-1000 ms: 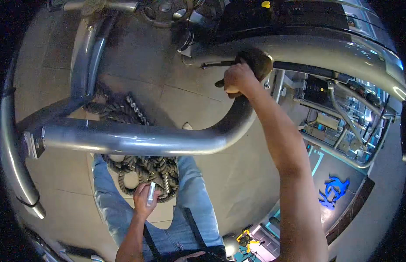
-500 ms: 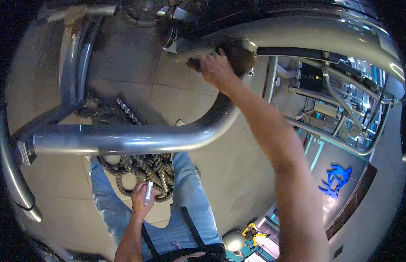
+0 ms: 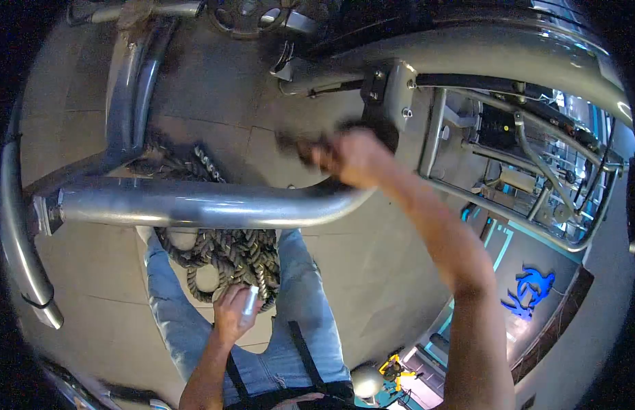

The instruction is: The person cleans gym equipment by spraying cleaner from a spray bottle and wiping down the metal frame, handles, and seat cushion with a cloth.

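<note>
Work under way at the frame of a gym machine, seen from your head camera: your right hand [image 3: 358,160], blurred, is bent around a dark cloth [image 3: 304,148] whose loose end juts out beyond your fingers, over the bend of the thick steel tube [image 3: 208,205]; whether the cloth touches the metal there, you cannot tell through the blur; your left hand [image 3: 232,316] is closed about a small white bottle [image 3: 249,301], held low between your knees in blue jeans [image 3: 307,301], above the heaped battle rope [image 3: 228,256] on the tiled floor; as to progress, both things are in hand and neither is set down, so the work is best judged unfinished; the bolted bracket [image 3: 398,89] above your right hand stands uncovered, and the straight run of the tube lies apart from the cloth; no edge or change of sheen divides finished metal from unfinished, so how much is done, and whether the bracket, the straight run or the left-hand upright [image 3: 123,99] is left, cannot be read from this view
</note>
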Available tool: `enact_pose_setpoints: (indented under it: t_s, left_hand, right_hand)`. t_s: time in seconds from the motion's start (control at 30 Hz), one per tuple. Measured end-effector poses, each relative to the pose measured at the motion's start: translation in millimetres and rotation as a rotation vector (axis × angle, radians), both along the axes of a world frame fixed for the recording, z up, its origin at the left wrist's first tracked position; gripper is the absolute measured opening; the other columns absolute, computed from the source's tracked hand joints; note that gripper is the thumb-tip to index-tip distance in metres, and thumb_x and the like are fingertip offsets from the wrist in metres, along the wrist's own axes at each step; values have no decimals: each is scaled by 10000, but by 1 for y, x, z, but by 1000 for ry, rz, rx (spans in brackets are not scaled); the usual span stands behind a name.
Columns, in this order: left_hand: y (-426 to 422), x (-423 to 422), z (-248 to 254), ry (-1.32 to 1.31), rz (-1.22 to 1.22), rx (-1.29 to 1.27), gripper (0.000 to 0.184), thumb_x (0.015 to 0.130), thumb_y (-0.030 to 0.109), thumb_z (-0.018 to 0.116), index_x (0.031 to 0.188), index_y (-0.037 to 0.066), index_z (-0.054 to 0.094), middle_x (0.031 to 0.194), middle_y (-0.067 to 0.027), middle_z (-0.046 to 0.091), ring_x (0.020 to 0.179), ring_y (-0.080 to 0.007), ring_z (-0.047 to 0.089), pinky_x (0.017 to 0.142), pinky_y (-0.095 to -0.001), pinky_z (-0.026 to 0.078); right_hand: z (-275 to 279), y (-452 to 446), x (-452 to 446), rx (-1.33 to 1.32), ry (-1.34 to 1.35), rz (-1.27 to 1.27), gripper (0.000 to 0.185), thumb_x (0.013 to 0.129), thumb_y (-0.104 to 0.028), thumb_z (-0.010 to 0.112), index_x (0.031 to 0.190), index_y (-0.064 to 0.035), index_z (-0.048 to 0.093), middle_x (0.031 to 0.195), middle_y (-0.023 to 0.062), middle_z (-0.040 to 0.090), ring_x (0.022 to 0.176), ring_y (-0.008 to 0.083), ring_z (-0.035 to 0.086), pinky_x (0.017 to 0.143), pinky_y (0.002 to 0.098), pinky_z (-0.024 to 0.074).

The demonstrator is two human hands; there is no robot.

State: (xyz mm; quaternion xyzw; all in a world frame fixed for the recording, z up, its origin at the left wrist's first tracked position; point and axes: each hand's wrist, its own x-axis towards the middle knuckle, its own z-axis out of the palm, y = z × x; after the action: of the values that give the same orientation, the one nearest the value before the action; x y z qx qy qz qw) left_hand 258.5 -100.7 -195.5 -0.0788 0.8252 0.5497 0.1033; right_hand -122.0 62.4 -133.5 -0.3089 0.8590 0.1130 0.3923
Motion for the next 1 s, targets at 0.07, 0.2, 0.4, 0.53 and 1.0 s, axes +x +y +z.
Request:
enact_pose_setpoints:
  t_s: [0.07, 0.2, 0.4, 0.53, 1.0]
  left_hand:
    - [2, -35, 32, 49, -8, -22, 300, 739, 210, 784, 921, 12, 652, 944, -127, 633, 818, -293, 641, 716, -400, 539]
    - [18, -122, 93, 86, 50, 92, 260, 762, 166, 754, 931, 11, 632, 919, -151, 620, 803, -339, 620, 714, -423, 510]
    - [61, -202, 108, 62, 101, 92, 182, 862, 183, 679, 831, 17, 612, 814, -169, 607, 745, -363, 600, 648, -454, 470]
    - [78, -211, 97, -38, 52, 34, 242, 891, 216, 645, 768, 20, 576, 751, -184, 599, 688, -386, 595, 610, -474, 461]
    - [43, -163, 92, 43, -31, 95, 217, 838, 212, 702, 869, 17, 614, 814, -161, 588, 743, -362, 602, 665, -457, 496]
  right_hand:
    - [2, 8, 7, -87, -123, -133, 480, 967, -475, 498, 1022, -15, 626, 851, 226, 669, 790, 390, 659, 720, 455, 510]
    - [5, 26, -31, -338, -465, -1155, 518, 949, -524, 518, 1138, -59, 647, 887, 87, 699, 818, 263, 671, 757, 437, 526]
    - [37, 1, -43, -47, -237, -856, 516, 952, -472, 548, 1148, 0, 621, 918, 116, 694, 779, 204, 683, 660, 361, 559]
    - [7, 25, -49, -179, -577, -1038, 583, 929, -563, 523, 1216, -65, 619, 989, 114, 692, 944, 226, 663, 785, 440, 539]
    - [-44, -9, 11, 187, -352, -51, 572, 917, -546, 491, 1148, -50, 658, 1070, 211, 676, 1026, 392, 633, 880, 470, 490]
